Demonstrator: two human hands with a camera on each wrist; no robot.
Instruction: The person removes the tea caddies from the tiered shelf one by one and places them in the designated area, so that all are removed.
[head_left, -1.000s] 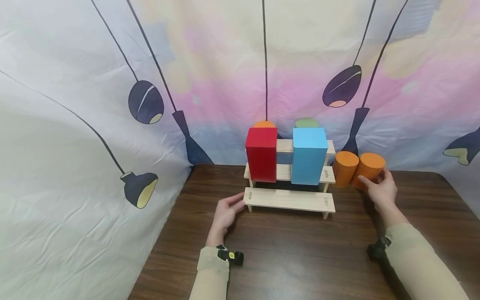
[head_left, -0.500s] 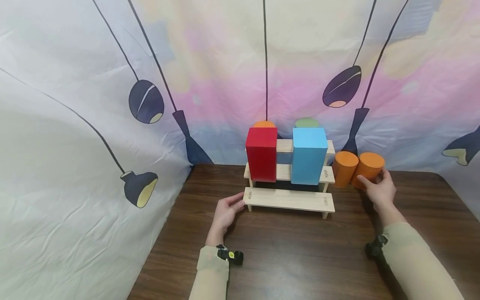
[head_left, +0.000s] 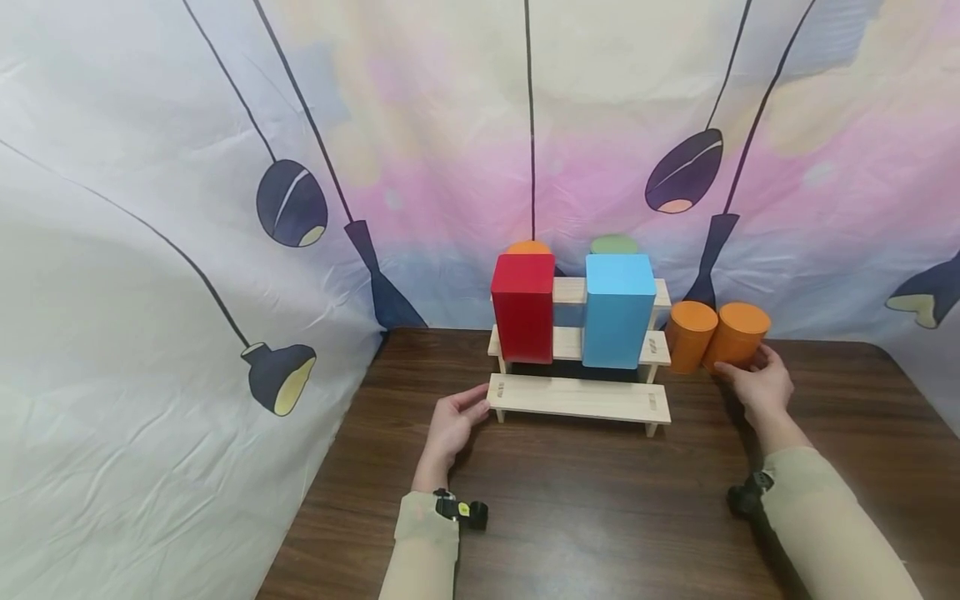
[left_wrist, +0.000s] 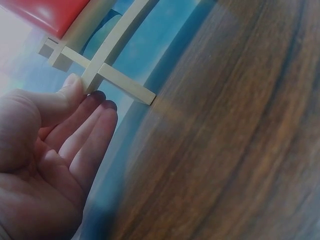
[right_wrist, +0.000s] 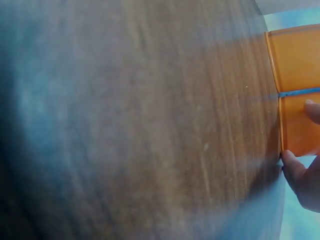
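Holding the outer can (head_left: 741, 329) with my right hand (head_left: 763, 392), I have thumb and fingers clamped on its lower part. It stands on the table (head_left: 592, 508), right of the rack (head_left: 568, 291), just beside the inner can (head_left: 691, 340); both are orange. My left hand (head_left: 452, 423) pinches the left end of the lowest shelf (head_left: 577, 399). The red box (head_left: 523, 321) and blue box (head_left: 617, 321) stand on the middle shelf (head_left: 567, 343), red to the left.

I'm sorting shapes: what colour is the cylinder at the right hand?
The cylinder is orange; the head view shows it best.
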